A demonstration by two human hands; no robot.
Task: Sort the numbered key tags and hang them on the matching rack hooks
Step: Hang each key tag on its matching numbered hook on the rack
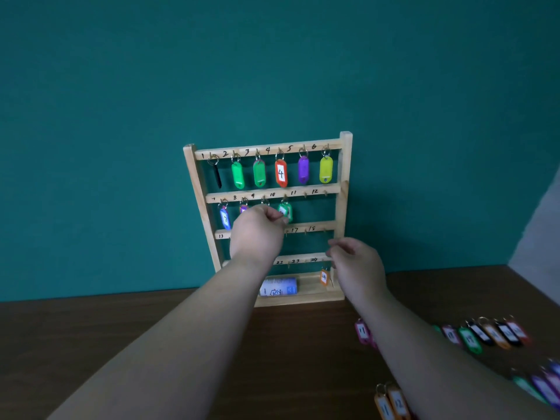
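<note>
A wooden key rack (345, 165) with numbered hooks leans against the teal wall. Its top row carries six tags, among them a red tag marked 4 (281, 173). On the second row hang a blue tag 7 (224, 218), a purple one half hidden, and a green tag (286, 211) on hook 10. My left hand (257, 230) is raised in front of the second row, its fingertips pinching the green tag. My right hand (354, 262) hovers by the rack's lower right side, fingers loosely curled and holding nothing. An orange tag 24 (324, 277) hangs on the bottom row.
Loose tags lie on the brown table: a pink 11 (362, 331), a row of several coloured ones (485, 334) at the right, two orange ones (391, 404) near the front edge. A white and blue roll (278, 287) lies on the rack's base shelf.
</note>
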